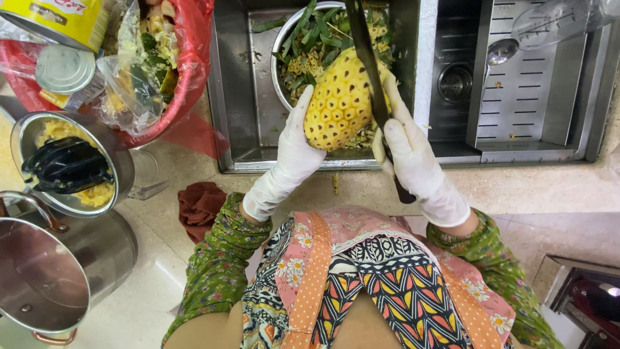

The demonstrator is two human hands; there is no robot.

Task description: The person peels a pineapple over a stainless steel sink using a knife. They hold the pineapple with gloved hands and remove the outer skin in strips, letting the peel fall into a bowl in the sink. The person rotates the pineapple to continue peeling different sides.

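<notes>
Steel sink (236, 97) set in pale speckled stone counter (516, 187); sink = landmark. Over its front edge: peeled pineapple (336, 103), cupped by gloved left hand (294, 152), fingers curled around the fruit's side. Right hand (413, 161), gloved, fist wrapped on dark knife (369, 71), blade laid along pineapple. In sink, behind fruit: metal bowl (284, 39) w/ green leaves and peel. R of sink: ribbed drain tray (523, 90) w/ spoon (500, 52). L of sink: red-lined waste bin (194, 58), lidded steel pot (58, 271), brown cloth (200, 203). Small bowl contents (64, 165) prob. pineapple pieces, unclear.
</notes>
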